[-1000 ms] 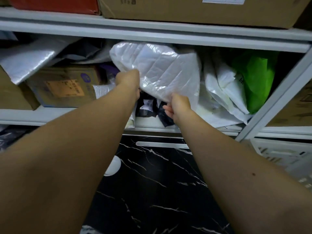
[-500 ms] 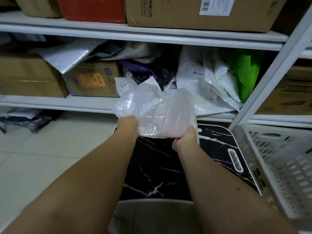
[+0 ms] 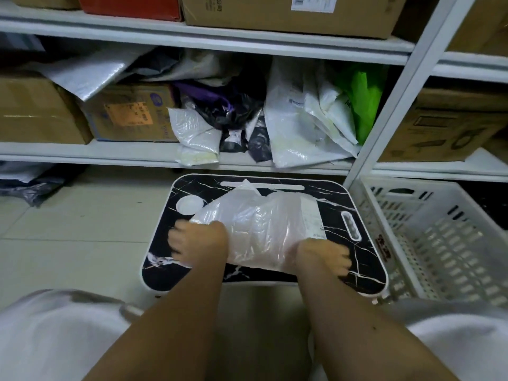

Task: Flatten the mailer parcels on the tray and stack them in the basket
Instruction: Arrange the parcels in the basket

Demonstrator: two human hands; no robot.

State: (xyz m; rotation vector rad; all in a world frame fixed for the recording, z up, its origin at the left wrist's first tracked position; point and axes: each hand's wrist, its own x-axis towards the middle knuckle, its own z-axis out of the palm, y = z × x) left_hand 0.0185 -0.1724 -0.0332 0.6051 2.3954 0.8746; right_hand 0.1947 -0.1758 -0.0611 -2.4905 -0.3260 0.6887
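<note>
A crumpled translucent white mailer parcel [image 3: 264, 224] lies on the black marble-pattern tray [image 3: 367, 273] on the floor in front of me. My left hand [image 3: 199, 243] holds its near left corner, fingers curled and blurred by motion. My right hand [image 3: 321, 257] grips its near right corner, fingers curled over the edge. A white label shows on the parcel's right side. The white slotted basket [image 3: 439, 243] stands right of the tray, touching its edge; no parcels show in the part I see.
A white metal shelf [image 3: 137, 158] runs behind the tray, holding several more mailer bags [image 3: 297, 127], a green bag [image 3: 362, 100] and cardboard boxes [image 3: 129, 114]. A shelf post [image 3: 384, 125] rises between tray and basket. Tiled floor [image 3: 82, 229] lies to the left.
Both hands pulled the white mailer off the shelf, brought it down and toward me, and now it rests on the tray. The view has tilted down.
</note>
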